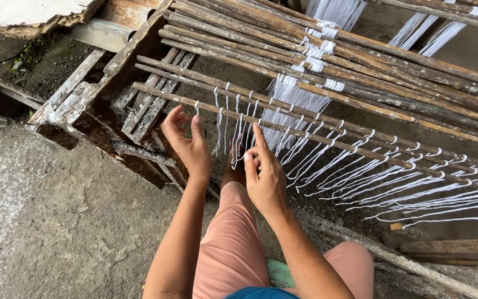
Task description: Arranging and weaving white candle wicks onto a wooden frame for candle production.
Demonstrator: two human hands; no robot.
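A rough wooden frame of long thin sticks slants from the upper left toward the right, with many white threads looped over the sticks and hanging down. My left hand is raised near the frame's left end, fingers spread, its fingertips by the first thread loop. My right hand is beside it, thumb and fingers pinched on hanging white strands just under the nearest stick.
A weathered wooden crate-like base holds the sticks' left end. Bare concrete ground lies to the left. My legs in pink shorts are below the hands. More wooden slats lie at the lower right.
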